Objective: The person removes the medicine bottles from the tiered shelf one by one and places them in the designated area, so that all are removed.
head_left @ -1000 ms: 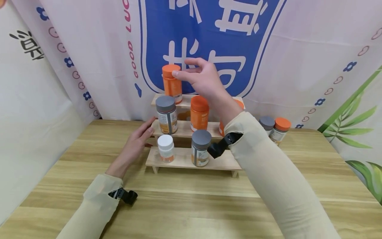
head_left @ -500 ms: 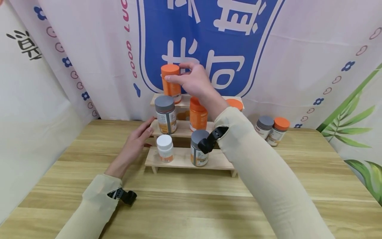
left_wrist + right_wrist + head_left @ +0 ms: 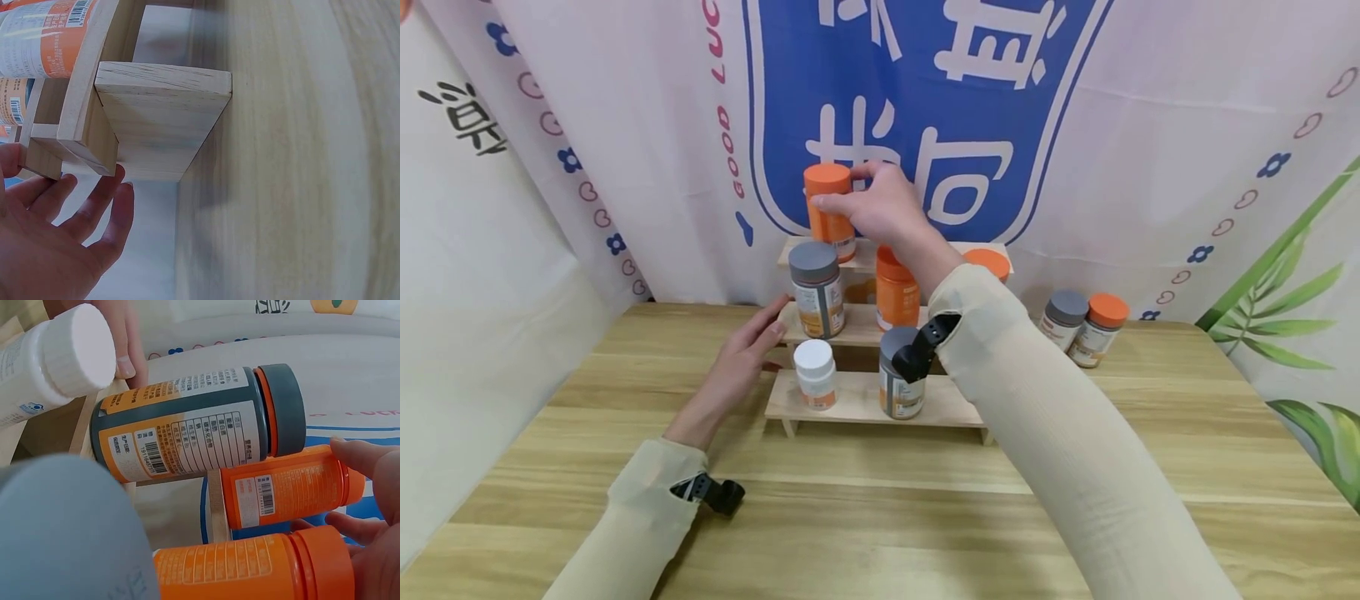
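Observation:
My right hand (image 3: 886, 204) grips an orange bottle (image 3: 837, 229) with an orange cap, standing upright at the left end of the top shelf. In the right wrist view its thumb lies on one side of this orange bottle (image 3: 284, 490), near the cap, with fingers on the other. My left hand (image 3: 741, 358) holds the left end of the three-tier wooden shelf stand (image 3: 859, 333), thumb in front and fingers behind. The left wrist view has these fingers (image 3: 94, 212) against the board ends. A grey-capped jar (image 3: 817, 287) stands upright on the middle shelf, just below the gripped bottle.
A white bottle (image 3: 815, 373) and a grey-capped jar (image 3: 901, 387) stand on the bottom shelf. More orange bottles (image 3: 897, 296) are on the middle tier, partly behind the right arm. Two jars (image 3: 1096, 333) sit on the wooden table (image 3: 850, 517) at right. A printed curtain (image 3: 1150, 150) hangs behind.
My right hand has moved left and slightly down, from the orange bottle's cap to its upper body. The left hand keeps its place on the shelf stand.

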Demonstrator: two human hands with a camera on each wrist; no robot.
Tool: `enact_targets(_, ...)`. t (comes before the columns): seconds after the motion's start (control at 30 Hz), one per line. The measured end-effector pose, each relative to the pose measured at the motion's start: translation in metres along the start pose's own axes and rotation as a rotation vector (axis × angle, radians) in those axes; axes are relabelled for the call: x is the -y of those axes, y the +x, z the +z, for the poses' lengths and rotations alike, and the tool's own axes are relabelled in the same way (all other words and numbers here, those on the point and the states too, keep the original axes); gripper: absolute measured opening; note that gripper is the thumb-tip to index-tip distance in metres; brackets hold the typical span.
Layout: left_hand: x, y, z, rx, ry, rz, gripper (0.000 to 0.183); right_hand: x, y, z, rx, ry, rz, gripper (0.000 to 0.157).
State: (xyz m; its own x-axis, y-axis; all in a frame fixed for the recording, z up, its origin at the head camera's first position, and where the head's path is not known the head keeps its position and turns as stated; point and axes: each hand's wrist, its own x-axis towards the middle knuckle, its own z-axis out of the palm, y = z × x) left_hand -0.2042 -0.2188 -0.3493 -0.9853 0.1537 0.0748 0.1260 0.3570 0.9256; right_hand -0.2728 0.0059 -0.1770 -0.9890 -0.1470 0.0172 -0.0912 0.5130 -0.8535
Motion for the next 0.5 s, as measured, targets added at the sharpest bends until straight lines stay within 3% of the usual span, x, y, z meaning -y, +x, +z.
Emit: enact_targets(0.5,0.0006,-0.0009,-0.0003,-0.005,0.005,0.011,0.059,0.0,0.0024,0.009,-0.018,-0.059,-0.018,0.066)
